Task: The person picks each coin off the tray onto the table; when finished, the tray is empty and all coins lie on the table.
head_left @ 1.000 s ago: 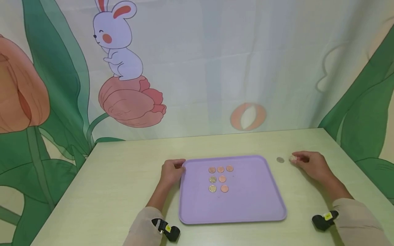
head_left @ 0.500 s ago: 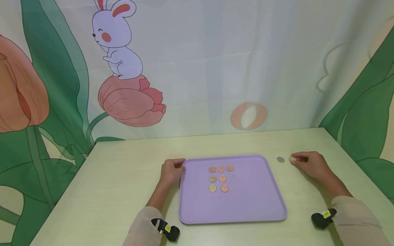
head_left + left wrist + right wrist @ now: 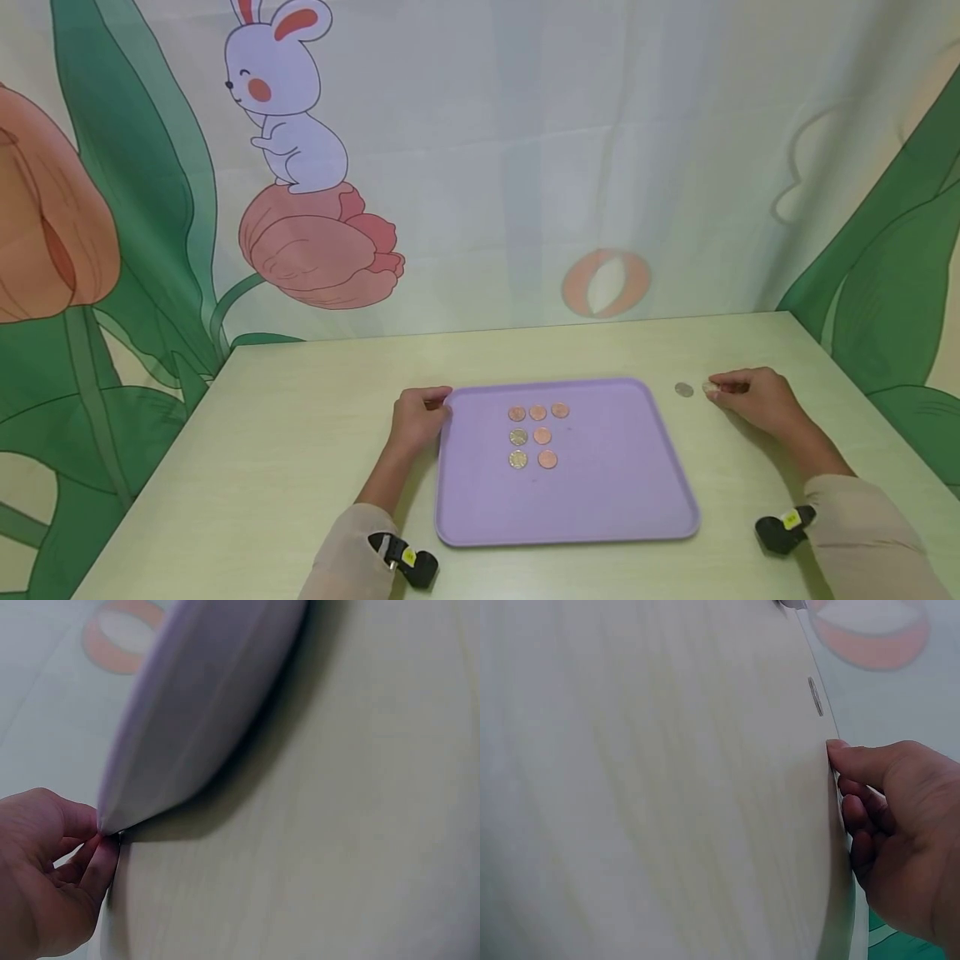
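At the far left corner of the purple tray (image 3: 600, 508), my left hand (image 3: 417, 423) pinches the rim between thumb and fingers, which the left wrist view shows at close range. Off the tray's right side, my right hand (image 3: 761, 402) holds a pale coin (image 3: 709, 387) at its fingertips, low over or on the table; the right wrist view hides this coin. Just left of it lies a silver coin (image 3: 684, 389) on the table. Several coins lie in rows on the tray: copper ones such as this coin (image 3: 547, 459) and two gold-coloured ones, including this coin (image 3: 518, 459).
The light wooden table (image 3: 300, 433) extends on both sides of the tray. Behind its back edge hangs a curtain (image 3: 465, 167) printed with a rabbit and tulips. Black wrist cameras sit at both sleeves, such as the right camera (image 3: 783, 531).
My right hand and its coin have shifted slightly left, closer to the silver coin. The left hand, tray and coins on it stay in place.
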`<action>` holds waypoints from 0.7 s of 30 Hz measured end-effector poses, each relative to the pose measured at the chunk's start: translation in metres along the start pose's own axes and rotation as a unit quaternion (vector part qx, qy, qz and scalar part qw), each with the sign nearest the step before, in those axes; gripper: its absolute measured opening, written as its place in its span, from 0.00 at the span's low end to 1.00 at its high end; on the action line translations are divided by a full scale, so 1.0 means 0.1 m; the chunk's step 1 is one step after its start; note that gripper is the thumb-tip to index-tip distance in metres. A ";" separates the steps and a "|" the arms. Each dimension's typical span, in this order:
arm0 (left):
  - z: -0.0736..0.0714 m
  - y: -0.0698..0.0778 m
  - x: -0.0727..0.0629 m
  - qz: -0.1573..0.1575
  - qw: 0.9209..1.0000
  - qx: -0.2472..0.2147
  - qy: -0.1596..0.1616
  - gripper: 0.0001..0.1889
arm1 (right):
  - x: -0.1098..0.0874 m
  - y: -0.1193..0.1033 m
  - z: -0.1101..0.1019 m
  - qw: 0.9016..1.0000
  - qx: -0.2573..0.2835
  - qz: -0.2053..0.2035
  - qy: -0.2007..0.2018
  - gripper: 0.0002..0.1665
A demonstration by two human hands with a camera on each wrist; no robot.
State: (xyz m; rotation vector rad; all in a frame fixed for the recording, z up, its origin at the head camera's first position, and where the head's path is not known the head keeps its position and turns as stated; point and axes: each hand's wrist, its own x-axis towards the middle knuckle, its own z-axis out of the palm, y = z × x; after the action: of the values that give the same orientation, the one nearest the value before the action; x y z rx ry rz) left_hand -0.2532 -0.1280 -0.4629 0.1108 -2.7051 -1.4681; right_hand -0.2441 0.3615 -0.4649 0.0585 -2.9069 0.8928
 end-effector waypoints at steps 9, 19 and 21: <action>0.00 0.00 -0.01 0.001 1.000 -0.006 0.000 0.17 | 0.00 -0.04 -0.01 1.000 -0.003 0.005 -0.005 0.24; -0.01 0.01 -0.01 0.002 1.000 -0.004 -0.001 0.17 | -0.01 -0.06 -0.03 1.000 -0.003 0.026 -0.015 0.25; 0.00 0.01 -0.01 0.002 1.000 -0.004 0.000 0.17 | -0.01 -0.06 -0.03 0.999 -0.002 0.028 -0.016 0.26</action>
State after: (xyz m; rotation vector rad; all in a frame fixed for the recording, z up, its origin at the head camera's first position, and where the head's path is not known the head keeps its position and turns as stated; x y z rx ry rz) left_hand -0.2521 -0.1277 -0.4623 0.1049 -2.6975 -1.4770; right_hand -0.2422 0.3584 -0.4593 -0.0091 -2.9533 0.9041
